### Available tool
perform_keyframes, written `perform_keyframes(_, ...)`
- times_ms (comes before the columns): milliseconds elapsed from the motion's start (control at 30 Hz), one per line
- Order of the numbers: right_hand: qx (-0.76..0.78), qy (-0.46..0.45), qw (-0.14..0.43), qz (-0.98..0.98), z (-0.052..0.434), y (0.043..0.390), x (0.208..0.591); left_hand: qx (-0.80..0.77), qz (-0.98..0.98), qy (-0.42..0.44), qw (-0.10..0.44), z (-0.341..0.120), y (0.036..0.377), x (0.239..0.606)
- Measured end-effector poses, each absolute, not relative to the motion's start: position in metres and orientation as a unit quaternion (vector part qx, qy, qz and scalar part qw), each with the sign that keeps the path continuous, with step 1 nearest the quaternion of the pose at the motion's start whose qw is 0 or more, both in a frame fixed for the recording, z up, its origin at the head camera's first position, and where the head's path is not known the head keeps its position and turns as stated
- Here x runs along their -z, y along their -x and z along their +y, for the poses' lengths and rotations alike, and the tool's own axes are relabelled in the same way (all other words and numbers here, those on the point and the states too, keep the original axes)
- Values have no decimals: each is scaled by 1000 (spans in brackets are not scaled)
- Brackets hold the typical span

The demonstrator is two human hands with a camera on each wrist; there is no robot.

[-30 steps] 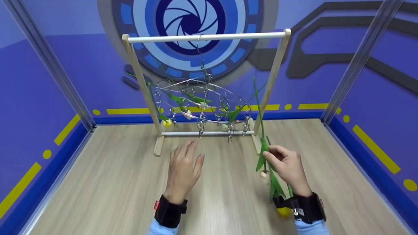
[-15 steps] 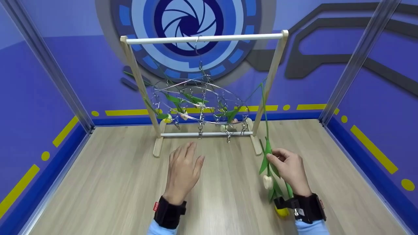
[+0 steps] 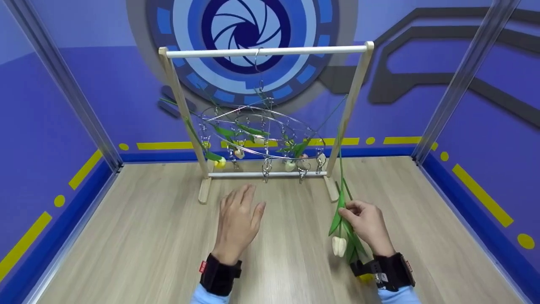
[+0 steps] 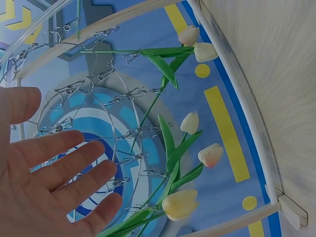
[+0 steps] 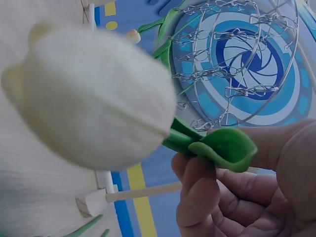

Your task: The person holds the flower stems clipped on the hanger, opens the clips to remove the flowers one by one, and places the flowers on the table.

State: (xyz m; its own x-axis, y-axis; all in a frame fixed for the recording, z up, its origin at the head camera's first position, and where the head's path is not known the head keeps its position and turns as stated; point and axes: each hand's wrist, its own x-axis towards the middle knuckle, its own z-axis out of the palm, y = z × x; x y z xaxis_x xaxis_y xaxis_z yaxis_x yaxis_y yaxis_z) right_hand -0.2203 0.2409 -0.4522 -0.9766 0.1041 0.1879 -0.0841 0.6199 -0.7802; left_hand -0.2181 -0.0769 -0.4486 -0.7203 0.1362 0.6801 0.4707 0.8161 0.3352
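My right hand (image 3: 366,226) pinches the green stem of a white artificial tulip (image 3: 338,246), whose bloom points down toward me. In the right wrist view that white bloom (image 5: 98,98) looms large, with thumb and fingers closed on the stem beside a curled leaf (image 5: 224,148). Another tulip lies below this hand, its yellow bloom (image 3: 366,278) mostly hidden by the wrist strap. My left hand (image 3: 238,223) hovers with straight, spread fingers and holds nothing. Ahead of it hangs a round wire clip hanger (image 3: 265,154) with several tulips clipped on, among them a yellow one (image 4: 180,205).
A wooden rack with a white top bar (image 3: 295,50) carries the hanger; its feet (image 3: 204,190) stand on the wood-grain table (image 3: 147,236). Several metal clips (image 3: 302,169) dangle from the hanger's front. Printed blue panels (image 3: 476,126) enclose the table on three sides.
My right hand has come slightly toward me, and the white tulip's bloom has moved lower. The hanger and its flowers sway a little. My left hand stays nearly still.
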Motion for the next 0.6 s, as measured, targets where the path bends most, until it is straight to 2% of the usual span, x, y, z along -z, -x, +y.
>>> perform_keyframes(600, -398, 3, 42, -917, 236, 216, 471, 256, -893, 169, 329, -75, 219, 449)
